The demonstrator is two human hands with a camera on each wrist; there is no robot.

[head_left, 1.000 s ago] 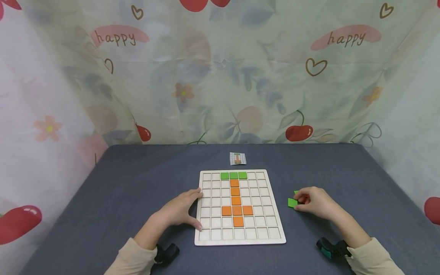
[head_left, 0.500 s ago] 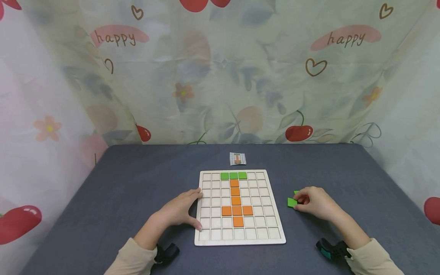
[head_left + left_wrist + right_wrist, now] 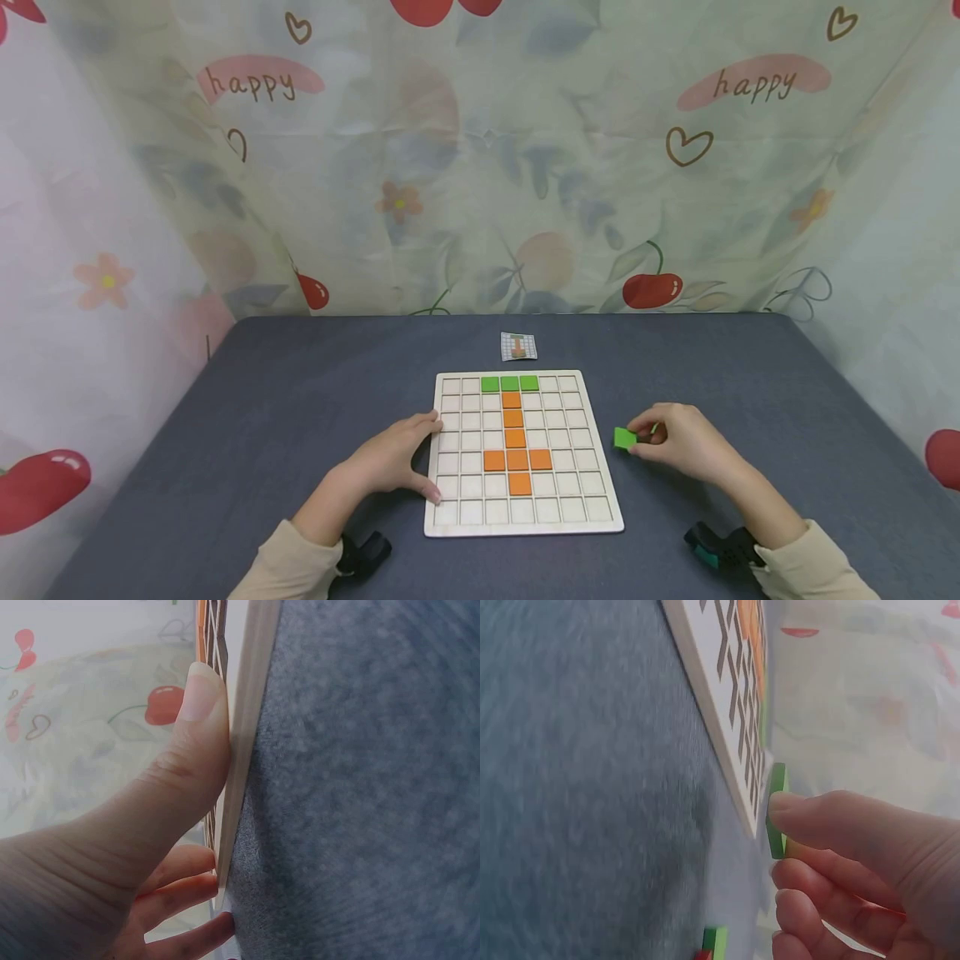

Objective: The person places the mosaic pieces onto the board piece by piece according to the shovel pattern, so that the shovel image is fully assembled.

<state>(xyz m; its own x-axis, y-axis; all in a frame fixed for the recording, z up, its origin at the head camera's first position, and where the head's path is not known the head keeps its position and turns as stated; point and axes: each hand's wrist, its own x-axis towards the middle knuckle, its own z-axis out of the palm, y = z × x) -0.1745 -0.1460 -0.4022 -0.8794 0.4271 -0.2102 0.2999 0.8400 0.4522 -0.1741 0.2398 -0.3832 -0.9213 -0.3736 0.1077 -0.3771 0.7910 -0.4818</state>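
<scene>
Tile (image 3: 624, 438), flat, square, bright green, pinched by right hand (image 3: 684, 437); left hand (image 3: 388, 457) spread.

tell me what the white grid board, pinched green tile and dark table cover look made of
Grid board: probably wood with a smooth white face; its side edge looks pale tan.
Green tile: smooth painted wood or plastic, can't tell which; face and edge are both plain green.
Dark table cover: likely matt fabric, given its mottled, fibrous grain up close.

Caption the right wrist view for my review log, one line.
Right hand pinches a green tile near the white gridded board; another green piece shows at the frame's bottom edge.
</scene>
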